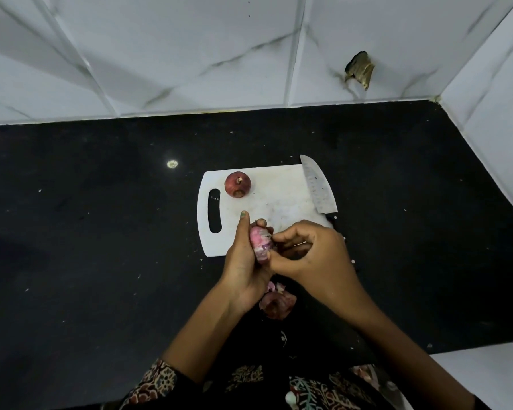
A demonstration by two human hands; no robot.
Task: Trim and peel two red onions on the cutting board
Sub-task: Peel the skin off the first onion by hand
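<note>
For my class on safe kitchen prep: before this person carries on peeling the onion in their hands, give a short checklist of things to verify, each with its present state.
1. Onion being peeled held firmly: ok, the left hand grips it while the right hand pinches at its skin.
2. Knife out of the hands' way: ok, it lies at the cutting board's right edge, blade partly over the rim.
3. Second onion ready: ok, it sits unpeeled on the board.
4. Removed skins kept off the board: ok, they lie on the black counter below the hands.
5. Held onion's ends trimmed: cannot tell, the hands hide them.
</note>
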